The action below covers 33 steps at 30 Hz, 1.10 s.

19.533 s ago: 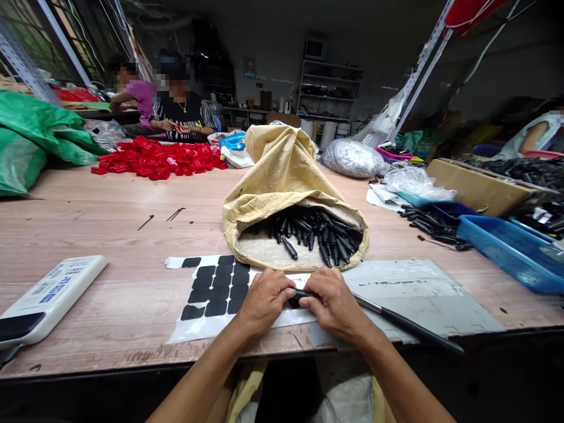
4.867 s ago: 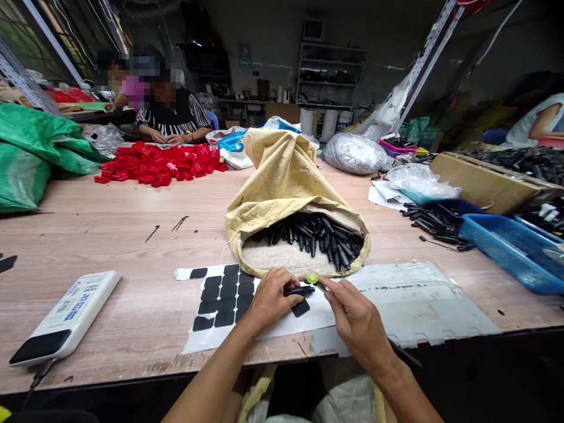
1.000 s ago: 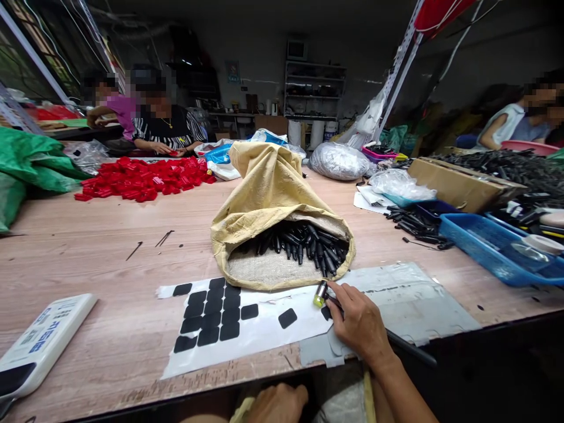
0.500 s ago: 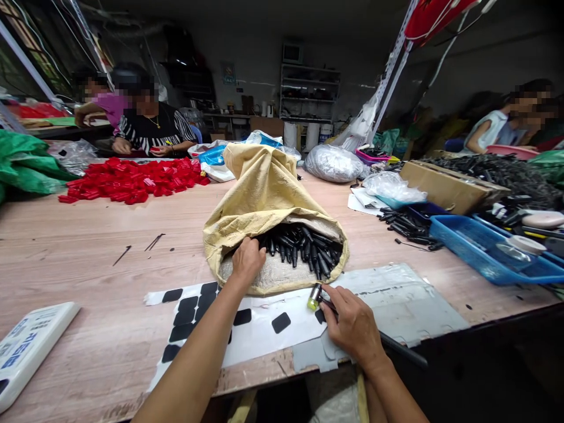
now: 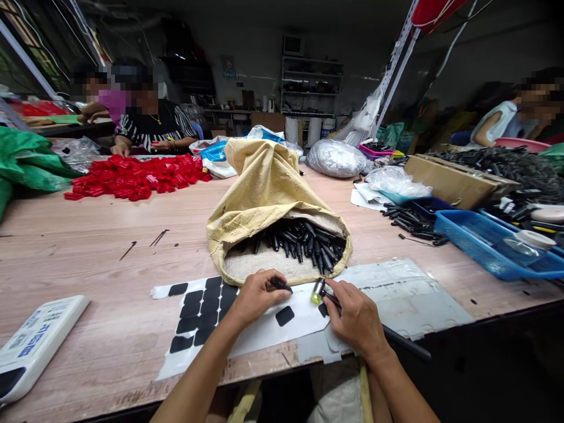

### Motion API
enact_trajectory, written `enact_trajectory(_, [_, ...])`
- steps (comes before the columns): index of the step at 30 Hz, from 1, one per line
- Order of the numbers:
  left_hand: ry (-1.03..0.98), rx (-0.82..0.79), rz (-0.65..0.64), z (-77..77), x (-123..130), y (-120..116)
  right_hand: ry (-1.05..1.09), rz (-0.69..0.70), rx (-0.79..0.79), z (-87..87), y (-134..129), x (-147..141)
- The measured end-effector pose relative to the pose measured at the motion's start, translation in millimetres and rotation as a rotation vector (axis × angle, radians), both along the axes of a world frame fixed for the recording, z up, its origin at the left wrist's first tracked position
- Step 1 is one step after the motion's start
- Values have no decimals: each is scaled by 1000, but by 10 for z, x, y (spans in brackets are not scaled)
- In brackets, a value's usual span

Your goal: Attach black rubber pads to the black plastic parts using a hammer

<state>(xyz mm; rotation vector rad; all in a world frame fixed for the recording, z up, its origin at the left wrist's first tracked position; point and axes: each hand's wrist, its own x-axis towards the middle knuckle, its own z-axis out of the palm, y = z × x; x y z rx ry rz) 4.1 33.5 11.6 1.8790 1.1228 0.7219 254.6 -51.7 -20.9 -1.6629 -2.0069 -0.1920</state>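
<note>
Now pinching a black piece (image 5: 281,285) in the left hand (image 5: 255,298) and gripping a hammer (image 5: 319,287) in the right hand (image 5: 358,317), just in front of the sack (image 5: 268,188), seemingly calling for steady fingers.

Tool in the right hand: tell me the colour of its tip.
The tip is yellow-green, next to a silvery part; it shows best in the head view.

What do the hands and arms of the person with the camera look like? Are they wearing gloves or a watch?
The left hand and right hand are both bare, with no gloves. The left forearm and right forearm have no sleeves on the parts that show. I see no watch or bracelet either. The fingernails are too small to make out.
</note>
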Motion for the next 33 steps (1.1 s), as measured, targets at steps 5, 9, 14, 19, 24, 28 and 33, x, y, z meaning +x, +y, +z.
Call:
enact_trajectory(5, [40,168,-24,-151,-48,-102,64,-14,-16,64,-36,34])
enact_trajectory(9, [90,187,-74,-144,-63,-111,50,-123,-102,102,-120,110])
enact_trajectory(14, [117,220,-103,-155,-95,-109,30,-110,-155,82,-161,136])
enact_trajectory(19, [113,224,-142,-164,-125,-96,184,-122,-143,126,-218,31])
enact_trajectory(24, [97,216,-119,-156,-102,-89,363,-65,-210,273,-272,-177])
enact_trajectory(28, [129,240,-121,-142,-80,-107,328,5,-181,288,-245,-364])
enact_trajectory(33, [151,224,-129,-127,-73,-113,273,162,-98,224,-180,-555])
